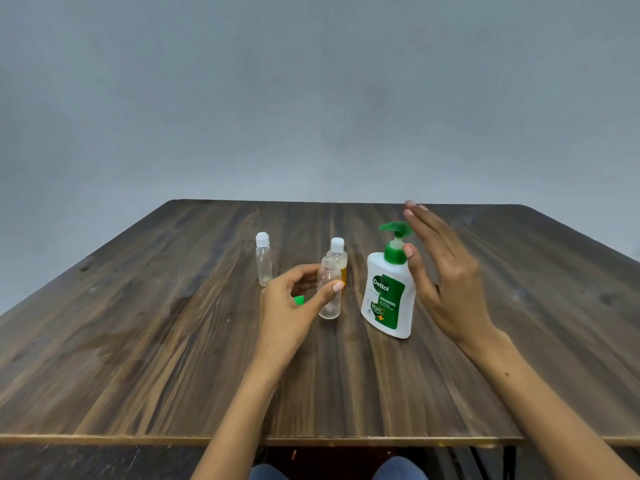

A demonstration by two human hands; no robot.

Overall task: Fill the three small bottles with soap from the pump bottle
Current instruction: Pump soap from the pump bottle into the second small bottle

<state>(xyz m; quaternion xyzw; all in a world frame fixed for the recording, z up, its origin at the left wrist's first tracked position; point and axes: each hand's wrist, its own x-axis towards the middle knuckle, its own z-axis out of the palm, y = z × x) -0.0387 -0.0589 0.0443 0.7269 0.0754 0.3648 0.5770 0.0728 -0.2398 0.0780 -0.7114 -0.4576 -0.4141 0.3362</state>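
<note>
Now: the uncapped small bottle stands near table centre, pinched at mid-body between thumb and fingertips of the left hand. Clear thin plastic, apparently empty, so judged very light, easy to tip and slightly squeezable; a hold low on the body, kept steady against the table, should suit it best while the narrow open neck takes soap.

At 12 o'clock, just behind it, a capped small bottle shows yellow liquid, judged already filled. At 10 o'clock, well apart, a second capped small bottle looks empty.

At 3 o'clock, just beside, the pump bottle: white, green pump head, spout pointing left. Judged heavier and stable, stiff-walled; the head wants a straight downward press.

Right hand hovers to the right of the pump, fingers spread and straight, holding nothing; whether the thumb touches the collar, cannot tell.

A small green object lies by the left hand, mostly hidden.
</note>
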